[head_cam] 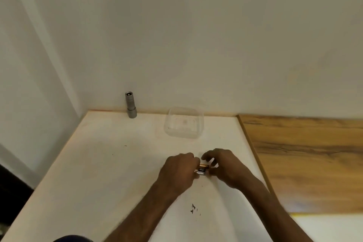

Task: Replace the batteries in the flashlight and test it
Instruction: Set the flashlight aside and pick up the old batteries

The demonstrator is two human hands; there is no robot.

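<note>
Now | left hand [180,171], right hand [224,165] apparently pinch batteries [202,169] between them | flashlight [131,105] well apart

On the counter [110,163], the flashlight [131,105] stands upright at the back edge, against the wall [196,35]. To its right, also near the back, sits a container [183,123]. In front of the container, both hands meet over the batteries [202,169]: left hand [179,171] on their left, right hand [225,167] on their right.
</note>
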